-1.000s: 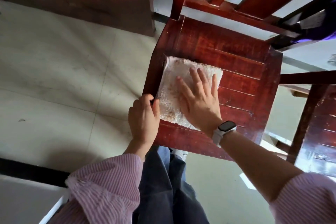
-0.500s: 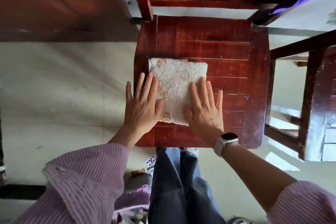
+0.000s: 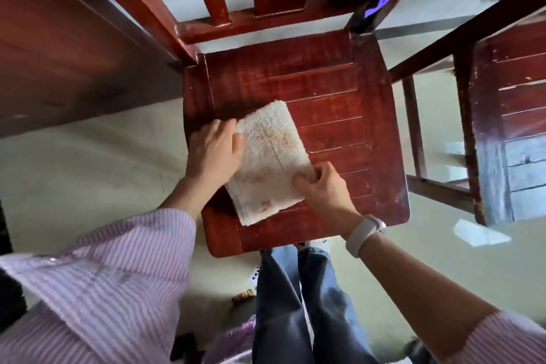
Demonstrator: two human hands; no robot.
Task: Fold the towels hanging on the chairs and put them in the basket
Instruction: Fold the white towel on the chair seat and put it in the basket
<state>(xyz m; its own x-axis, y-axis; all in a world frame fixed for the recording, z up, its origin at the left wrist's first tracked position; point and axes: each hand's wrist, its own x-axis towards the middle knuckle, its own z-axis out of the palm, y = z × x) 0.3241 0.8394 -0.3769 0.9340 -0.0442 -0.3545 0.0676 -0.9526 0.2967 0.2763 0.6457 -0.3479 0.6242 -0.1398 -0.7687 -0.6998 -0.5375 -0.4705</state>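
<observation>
Folded towel on the chair seat, both my hands on it, ready to lift.

I have the towel [image 3: 270,162] folded into a narrow stack lying slantwise on the chair seat [image 3: 339,91], which I use as a flat surface so the layers stay squared. My left hand [image 3: 214,149] lies against the towel's left long edge, fingers curled over and mostly hidden beneath my knuckles; I judge they tuck under the fold so nothing slips open, though the grip itself I cannot see clearly. My right hand [image 3: 322,186] pinches the opposite edge near the lower corner, thumb on top, fingers bent round the layers. Holding both sides should let me raise it without unfolding. The basket is not in sight.
</observation>
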